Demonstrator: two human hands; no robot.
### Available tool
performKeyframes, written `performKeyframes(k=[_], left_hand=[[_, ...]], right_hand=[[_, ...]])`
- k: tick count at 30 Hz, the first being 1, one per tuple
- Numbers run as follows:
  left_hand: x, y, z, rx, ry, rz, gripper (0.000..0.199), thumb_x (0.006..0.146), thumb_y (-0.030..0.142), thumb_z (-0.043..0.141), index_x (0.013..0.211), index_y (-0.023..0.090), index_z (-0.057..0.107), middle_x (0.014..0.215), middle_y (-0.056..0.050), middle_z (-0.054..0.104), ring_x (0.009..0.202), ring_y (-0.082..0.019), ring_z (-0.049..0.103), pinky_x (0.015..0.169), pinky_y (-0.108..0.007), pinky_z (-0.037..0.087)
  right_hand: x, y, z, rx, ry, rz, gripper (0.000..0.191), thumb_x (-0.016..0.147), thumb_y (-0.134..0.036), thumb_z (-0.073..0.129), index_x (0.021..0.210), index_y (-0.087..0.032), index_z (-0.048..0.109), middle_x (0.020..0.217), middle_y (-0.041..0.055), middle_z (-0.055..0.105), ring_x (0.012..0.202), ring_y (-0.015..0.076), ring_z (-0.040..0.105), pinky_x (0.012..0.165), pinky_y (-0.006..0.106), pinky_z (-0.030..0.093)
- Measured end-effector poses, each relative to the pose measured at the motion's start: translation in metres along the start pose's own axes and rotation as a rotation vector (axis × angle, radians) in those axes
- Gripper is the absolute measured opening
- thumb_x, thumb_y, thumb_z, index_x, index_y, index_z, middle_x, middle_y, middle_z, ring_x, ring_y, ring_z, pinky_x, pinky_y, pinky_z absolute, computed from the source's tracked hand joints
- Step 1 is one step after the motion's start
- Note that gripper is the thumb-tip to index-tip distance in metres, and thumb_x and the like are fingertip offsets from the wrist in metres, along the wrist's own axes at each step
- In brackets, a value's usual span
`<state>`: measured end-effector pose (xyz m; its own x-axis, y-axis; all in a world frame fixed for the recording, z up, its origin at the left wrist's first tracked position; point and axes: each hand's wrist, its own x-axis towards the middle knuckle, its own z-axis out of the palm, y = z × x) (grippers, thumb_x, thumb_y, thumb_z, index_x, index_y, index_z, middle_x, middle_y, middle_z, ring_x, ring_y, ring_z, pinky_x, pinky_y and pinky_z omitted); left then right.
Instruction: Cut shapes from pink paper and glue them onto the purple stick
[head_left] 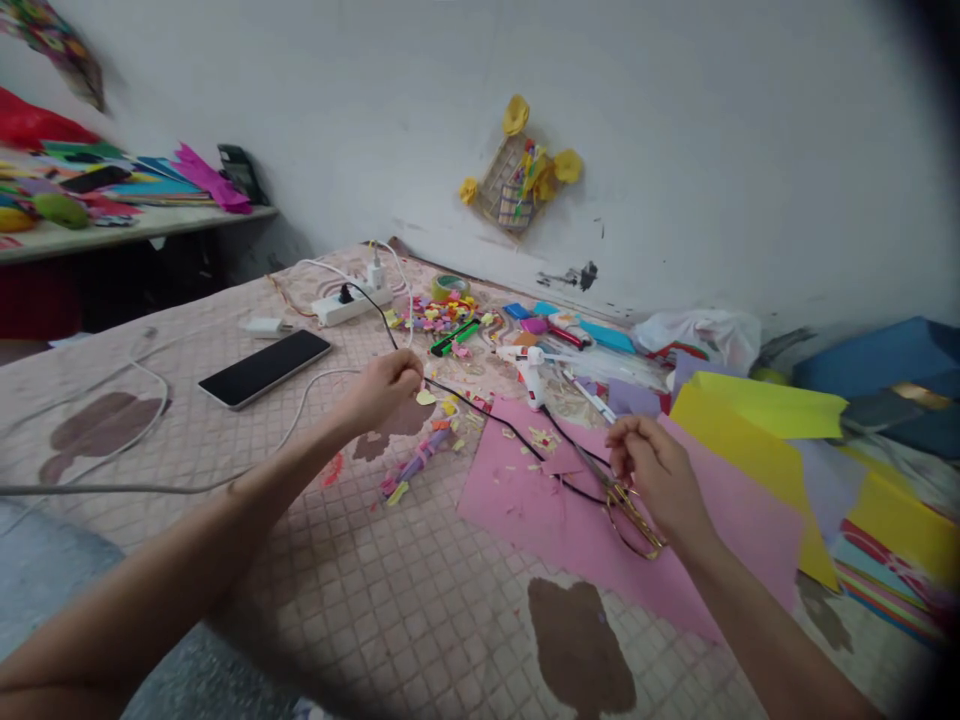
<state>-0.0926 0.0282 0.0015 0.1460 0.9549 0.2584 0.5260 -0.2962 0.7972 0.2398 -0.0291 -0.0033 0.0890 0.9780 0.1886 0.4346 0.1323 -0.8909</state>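
Observation:
My left hand (390, 385) is closed in a pinch above the table's middle. Just below its fingertips shows a small pale yellow paper piece (425, 398); whether the fingers grip it I cannot tell. A purple paper strip bundle (420, 460) lies nearer to me. My right hand (652, 465) has its fingers curled together over the pink paper sheet (517, 520); what they hold, if anything, is hidden. Gold-handled scissors (634, 520) lie beside and below it. A thin white stick (590, 396) ends near its fingertips. The white glue gun (532, 378) stands between my hands.
A black phone (266, 368) and a white power strip (352, 302) lie on the left, with cables crossing the table. Small paper cutouts (427, 315) and a green cutter (455, 338) are behind my left hand. Yellow paper (742, 460) and a plastic bag (701, 335) sit at right.

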Motion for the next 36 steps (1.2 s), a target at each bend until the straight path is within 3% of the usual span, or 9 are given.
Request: performKeyframes(k=[4, 12, 18, 26, 31, 36], left_hand=[[-0.006, -0.009, 0.0, -0.079, -0.001, -0.015, 0.019, 0.074, 0.017, 0.031, 0.055, 0.018, 0.036, 0.051, 0.003, 0.037, 0.048, -0.01, 0.034, 0.046, -0.021, 0.028], [-0.012, -0.017, 0.008, 0.068, -0.1, -0.067, 0.036, 0.085, 0.039, 0.039, 0.057, 0.017, 0.043, 0.049, 0.003, 0.042, 0.045, -0.008, 0.037, 0.043, -0.02, 0.026], [-0.021, -0.021, 0.005, 0.013, -0.261, -0.06, 0.02, 0.081, 0.035, 0.051, 0.074, 0.016, 0.052, 0.058, 0.002, 0.054, 0.045, -0.007, 0.044, 0.042, -0.018, 0.031], [-0.049, -0.002, 0.011, 0.282, -0.197, 0.094, 0.022, 0.078, 0.037, 0.055, 0.085, 0.017, 0.048, 0.079, -0.003, 0.057, 0.066, -0.014, 0.052, 0.056, -0.025, 0.038], [-0.062, 0.003, 0.025, 0.46, -0.285, 0.029, 0.025, 0.074, 0.032, 0.057, 0.09, 0.017, 0.044, 0.085, -0.007, 0.057, 0.076, -0.021, 0.055, 0.062, -0.03, 0.038], [-0.055, -0.001, 0.02, 0.357, -0.267, -0.017, 0.02, 0.075, 0.025, 0.053, 0.092, 0.018, 0.046, 0.075, -0.003, 0.057, 0.066, -0.017, 0.054, 0.056, -0.027, 0.036]], right_hand=[[0.008, -0.005, 0.013, -0.017, -0.032, -0.024, 0.019, 0.085, -0.035, 0.045, 0.092, -0.02, 0.055, 0.071, -0.0009, 0.052, 0.048, 0.0087, 0.043, 0.041, 0.021, 0.032], [0.003, -0.005, 0.032, -0.084, -0.12, -0.013, 0.024, 0.083, -0.038, 0.05, 0.09, -0.017, 0.06, 0.061, -0.0018, 0.049, 0.046, 0.0096, 0.042, 0.042, 0.022, 0.033], [-0.005, 0.001, 0.033, -0.085, -0.16, -0.008, 0.024, 0.086, -0.038, 0.048, 0.094, -0.019, 0.059, 0.06, -0.0031, 0.045, 0.048, 0.01, 0.042, 0.045, 0.022, 0.032], [-0.015, 0.002, 0.037, -0.115, -0.233, -0.024, 0.026, 0.087, -0.037, 0.046, 0.097, -0.018, 0.06, 0.062, -0.0009, 0.051, 0.053, 0.0124, 0.046, 0.049, 0.024, 0.036], [-0.021, 0.002, 0.038, -0.122, -0.267, -0.028, 0.023, 0.087, -0.034, 0.046, 0.096, -0.018, 0.06, 0.065, -0.0007, 0.052, 0.055, 0.0124, 0.047, 0.05, 0.024, 0.037], [-0.022, 0.001, 0.038, -0.135, -0.262, -0.046, 0.023, 0.086, -0.034, 0.046, 0.095, -0.018, 0.061, 0.064, -0.0005, 0.053, 0.054, 0.0125, 0.049, 0.049, 0.023, 0.038]])
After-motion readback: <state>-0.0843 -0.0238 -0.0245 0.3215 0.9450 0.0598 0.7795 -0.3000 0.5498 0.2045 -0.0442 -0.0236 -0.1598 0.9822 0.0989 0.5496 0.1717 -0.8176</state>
